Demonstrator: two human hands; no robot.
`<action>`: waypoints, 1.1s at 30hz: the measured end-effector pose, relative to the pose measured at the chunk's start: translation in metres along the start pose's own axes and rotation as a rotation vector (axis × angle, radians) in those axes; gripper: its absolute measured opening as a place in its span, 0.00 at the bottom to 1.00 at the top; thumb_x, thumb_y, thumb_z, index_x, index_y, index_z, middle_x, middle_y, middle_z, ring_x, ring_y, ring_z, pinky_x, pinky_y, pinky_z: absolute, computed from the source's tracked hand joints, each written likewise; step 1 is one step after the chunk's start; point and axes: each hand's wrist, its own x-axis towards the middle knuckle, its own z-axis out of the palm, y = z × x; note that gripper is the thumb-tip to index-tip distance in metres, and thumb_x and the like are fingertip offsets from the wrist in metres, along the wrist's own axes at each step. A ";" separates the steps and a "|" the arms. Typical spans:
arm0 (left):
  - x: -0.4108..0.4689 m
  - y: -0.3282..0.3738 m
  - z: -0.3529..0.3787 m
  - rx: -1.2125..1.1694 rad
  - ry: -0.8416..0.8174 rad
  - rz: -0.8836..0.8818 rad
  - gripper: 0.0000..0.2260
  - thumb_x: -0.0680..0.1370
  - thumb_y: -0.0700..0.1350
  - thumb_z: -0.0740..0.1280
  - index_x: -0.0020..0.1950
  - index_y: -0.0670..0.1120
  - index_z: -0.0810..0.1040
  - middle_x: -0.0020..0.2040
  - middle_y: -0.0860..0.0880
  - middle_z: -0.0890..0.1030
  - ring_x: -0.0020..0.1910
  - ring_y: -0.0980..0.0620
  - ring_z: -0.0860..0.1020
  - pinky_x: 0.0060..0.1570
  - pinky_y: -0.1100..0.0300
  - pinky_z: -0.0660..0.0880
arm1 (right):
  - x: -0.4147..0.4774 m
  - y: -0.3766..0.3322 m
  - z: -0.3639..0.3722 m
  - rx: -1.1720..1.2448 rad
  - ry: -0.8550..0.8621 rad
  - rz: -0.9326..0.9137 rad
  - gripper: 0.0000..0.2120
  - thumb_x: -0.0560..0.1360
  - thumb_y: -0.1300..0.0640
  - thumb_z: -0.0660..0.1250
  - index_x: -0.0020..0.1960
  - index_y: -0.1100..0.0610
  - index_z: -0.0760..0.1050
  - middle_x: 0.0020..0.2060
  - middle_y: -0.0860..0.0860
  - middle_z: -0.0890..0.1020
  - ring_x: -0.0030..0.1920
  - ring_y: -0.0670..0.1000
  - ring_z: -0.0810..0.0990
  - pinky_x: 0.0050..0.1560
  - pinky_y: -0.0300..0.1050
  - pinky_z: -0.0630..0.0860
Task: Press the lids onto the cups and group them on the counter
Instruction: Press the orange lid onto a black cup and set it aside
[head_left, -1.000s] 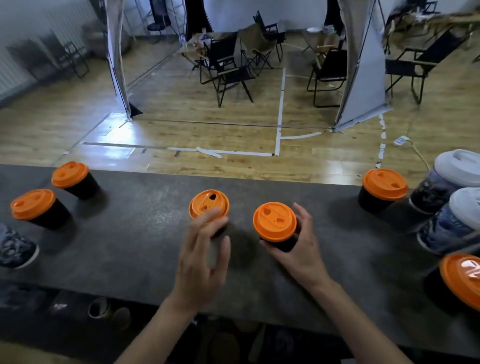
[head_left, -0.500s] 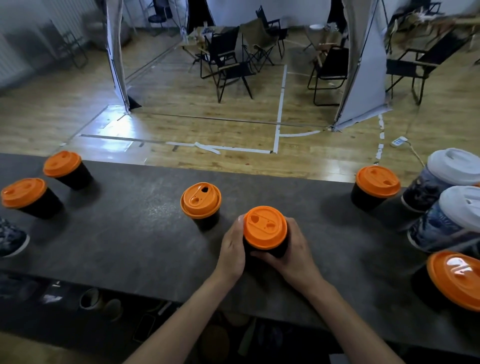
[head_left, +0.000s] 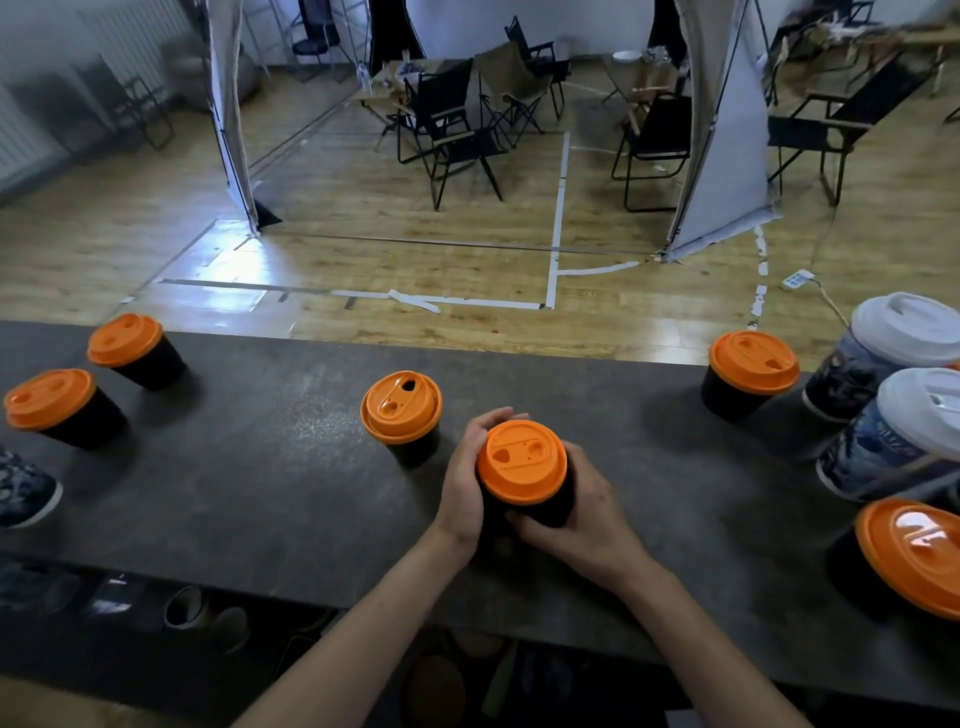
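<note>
- Left grip (head_left: 465, 478) has crossed from the neighbouring cup to the held one since the earliest frame. The two-handed clasp has hardly shifted over the last half-second.
- Left grip and right grip (head_left: 587, 514) both grasp the wall of the black paper cup (head_left: 560, 505), one on each side, fingers curled round it. The cup stands on the dark grey mottled bench (head_left: 260, 493).
- Its round orange plastic lid (head_left: 522, 462) sits level, just above both grips. No finger lies on top of it.
- Judgement: with the cup braced and the lid apparently seated, sliding it into a group is the likely step in hand.
- A second orange-lidded black cup (head_left: 401, 406) stands just beyond the left grip, apart from it.
- Two orange-lidded cups (head_left: 124, 340) stand well out on the left grip's side.
- Another orange-lidded cup (head_left: 753, 364) stands well off the right grip's side, beside white-lidded patterned cups (head_left: 909, 327).
</note>
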 end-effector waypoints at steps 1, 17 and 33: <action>0.001 0.001 0.002 0.023 -0.007 -0.003 0.22 0.82 0.51 0.53 0.64 0.40 0.78 0.59 0.45 0.84 0.61 0.50 0.81 0.60 0.62 0.76 | 0.000 -0.001 0.000 0.000 -0.012 -0.017 0.36 0.65 0.48 0.79 0.69 0.45 0.68 0.63 0.44 0.78 0.65 0.41 0.77 0.64 0.43 0.75; -0.001 0.000 0.003 0.063 -0.022 -0.020 0.24 0.81 0.55 0.52 0.58 0.43 0.83 0.54 0.48 0.86 0.56 0.52 0.83 0.55 0.64 0.75 | 0.001 -0.001 0.003 -0.004 -0.020 0.007 0.42 0.61 0.37 0.82 0.68 0.42 0.66 0.61 0.40 0.76 0.63 0.41 0.77 0.61 0.36 0.74; 0.003 0.013 -0.003 0.046 -0.127 -0.112 0.24 0.83 0.55 0.54 0.63 0.42 0.82 0.59 0.47 0.85 0.60 0.50 0.82 0.59 0.62 0.77 | 0.000 -0.001 -0.003 -0.027 -0.048 -0.002 0.36 0.63 0.46 0.81 0.65 0.39 0.69 0.60 0.39 0.79 0.61 0.41 0.79 0.60 0.45 0.77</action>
